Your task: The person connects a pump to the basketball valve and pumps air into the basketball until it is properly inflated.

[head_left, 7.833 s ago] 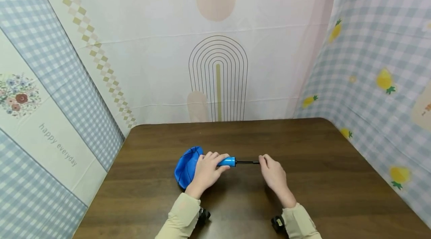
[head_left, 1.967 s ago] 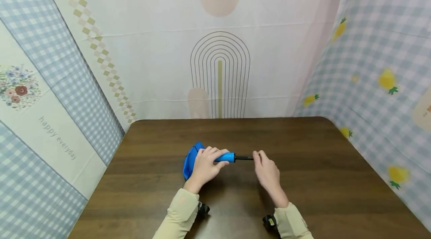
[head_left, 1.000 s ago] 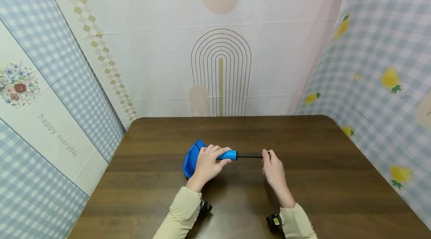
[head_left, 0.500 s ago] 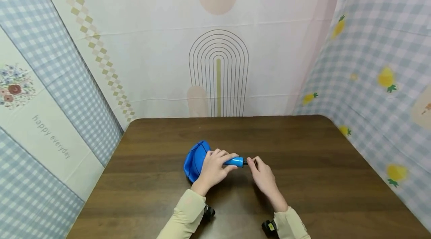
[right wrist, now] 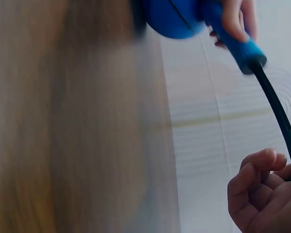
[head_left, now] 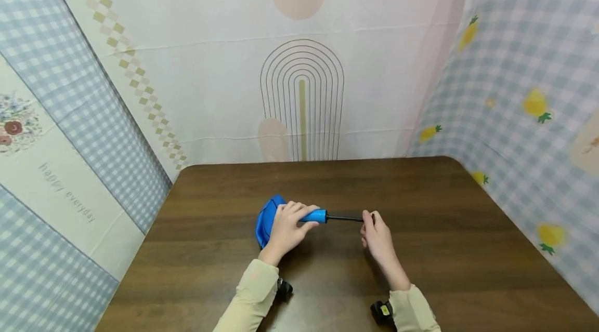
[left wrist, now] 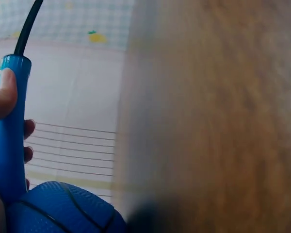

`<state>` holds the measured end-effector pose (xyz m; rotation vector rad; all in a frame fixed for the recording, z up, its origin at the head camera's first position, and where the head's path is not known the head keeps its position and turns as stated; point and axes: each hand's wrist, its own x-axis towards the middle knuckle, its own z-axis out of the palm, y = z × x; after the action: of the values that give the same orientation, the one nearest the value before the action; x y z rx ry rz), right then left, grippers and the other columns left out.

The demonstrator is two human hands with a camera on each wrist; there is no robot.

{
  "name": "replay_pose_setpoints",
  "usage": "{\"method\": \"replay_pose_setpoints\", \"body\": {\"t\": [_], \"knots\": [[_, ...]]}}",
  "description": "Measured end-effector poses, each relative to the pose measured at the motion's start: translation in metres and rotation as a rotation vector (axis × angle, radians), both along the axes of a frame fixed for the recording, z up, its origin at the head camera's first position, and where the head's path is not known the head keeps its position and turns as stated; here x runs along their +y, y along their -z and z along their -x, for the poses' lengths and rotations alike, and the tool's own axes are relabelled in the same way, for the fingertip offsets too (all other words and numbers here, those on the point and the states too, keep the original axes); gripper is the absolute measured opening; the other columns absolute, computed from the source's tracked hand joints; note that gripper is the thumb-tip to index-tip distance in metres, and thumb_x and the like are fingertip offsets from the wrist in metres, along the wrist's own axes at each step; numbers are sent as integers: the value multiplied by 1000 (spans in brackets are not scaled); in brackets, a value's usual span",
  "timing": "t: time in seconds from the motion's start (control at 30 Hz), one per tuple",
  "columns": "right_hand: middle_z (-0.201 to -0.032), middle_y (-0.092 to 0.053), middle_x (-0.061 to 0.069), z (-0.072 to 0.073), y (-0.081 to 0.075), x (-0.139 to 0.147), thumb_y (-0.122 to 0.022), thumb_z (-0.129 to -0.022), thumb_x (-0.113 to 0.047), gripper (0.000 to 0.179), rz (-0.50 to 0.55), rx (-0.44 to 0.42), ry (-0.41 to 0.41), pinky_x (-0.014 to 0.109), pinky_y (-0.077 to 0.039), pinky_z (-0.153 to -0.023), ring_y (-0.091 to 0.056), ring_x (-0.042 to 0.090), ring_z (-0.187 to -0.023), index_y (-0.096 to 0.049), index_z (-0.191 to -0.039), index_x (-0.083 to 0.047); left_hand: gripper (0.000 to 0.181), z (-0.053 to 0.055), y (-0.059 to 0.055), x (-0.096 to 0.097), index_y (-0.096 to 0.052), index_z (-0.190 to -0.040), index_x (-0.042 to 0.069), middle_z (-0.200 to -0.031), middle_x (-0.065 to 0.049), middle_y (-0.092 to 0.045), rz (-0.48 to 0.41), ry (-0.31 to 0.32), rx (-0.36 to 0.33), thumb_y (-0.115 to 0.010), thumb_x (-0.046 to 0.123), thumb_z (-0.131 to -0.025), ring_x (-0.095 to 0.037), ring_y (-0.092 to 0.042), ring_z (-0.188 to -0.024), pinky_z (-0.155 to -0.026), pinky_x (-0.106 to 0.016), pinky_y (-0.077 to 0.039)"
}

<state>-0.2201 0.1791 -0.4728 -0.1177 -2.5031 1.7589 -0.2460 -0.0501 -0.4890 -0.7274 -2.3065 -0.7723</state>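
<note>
A blue hand pump [head_left: 319,216] is held level above the table in the head view. My left hand [head_left: 287,225] grips its barrel, with the thumb along one side and fingers behind it. At the barrel's left end sits a blue ball [head_left: 264,224] with black seams, looking soft and dented, partly hidden by that hand. A thin black rod [head_left: 343,218] extends from the barrel's right end. My right hand [head_left: 378,237] holds the handle at the rod's far end, and its fingers hide most of that handle. In the right wrist view those fingers [right wrist: 250,179] are curled.
Both hands work over a brown wooden table [head_left: 440,249]. A patterned white cloth [head_left: 224,88] hangs behind its far edge, with checked cloths [head_left: 510,150] at the sides. Black wrist cameras [head_left: 382,311] sit below the cuffs.
Half a second ago the rod was nearly all inside the barrel; now it is drawn out, the right hand farther right. Earlier frames show it at differing lengths. The left hand keeps its grip.
</note>
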Motion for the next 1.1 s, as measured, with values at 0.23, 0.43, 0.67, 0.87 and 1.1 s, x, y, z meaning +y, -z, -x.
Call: {"method": "replay_pose_setpoints", "body": {"t": [0.23, 0.43, 0.67, 0.87, 1.1], "knots": [[-61, -44, 2, -1, 7, -33, -35, -106, -35, 34, 0, -15, -110, 27, -40, -46, -42, 13, -45, -38, -90, -5, 34, -1, 4, 17, -71, -115, 22, -96, 3, -71, -13, 54, -4, -74, 33, -84, -16, -59, -91, -86, -39, -43], [-63, -44, 3, 0, 0, -31, -38, -104, -42, 39, -202, -7, -141, 27, -36, -49, -41, 15, -50, -48, -94, -6, 35, -1, -3, 14, -71, -115, 23, -95, 4, -70, 45, 67, 4, -74, 34, -82, -15, -59, -90, -84, -38, -44], [-64, -41, 0, 2, -11, -12, -42, -103, -41, 40, -246, 60, -66, 25, -34, -53, -40, 13, -53, -50, -87, -6, 38, -3, -10, -2, -70, -116, 23, -95, 2, -70, 15, 30, -3, -77, 30, -80, -16, -58, -90, -80, -37, -43], [-60, -43, 1, 2, -3, -26, -37, -105, -39, 39, 29, -11, -114, 25, -39, -48, -43, 13, -47, -38, -88, -5, 36, -6, -6, 10, -70, -116, 21, -97, 2, -71, 22, -9, -17, -74, 34, -83, -16, -58, -90, -83, -39, -44], [-62, -43, 2, -3, 2, -28, -41, -103, -42, 39, -167, -33, -167, 28, -37, -49, -41, 15, -50, -48, -93, -6, 33, -10, -5, 18, -71, -115, 23, -95, 3, -70, 73, 18, -35, -73, 36, -84, -16, -59, -90, -85, -39, -44]]}}
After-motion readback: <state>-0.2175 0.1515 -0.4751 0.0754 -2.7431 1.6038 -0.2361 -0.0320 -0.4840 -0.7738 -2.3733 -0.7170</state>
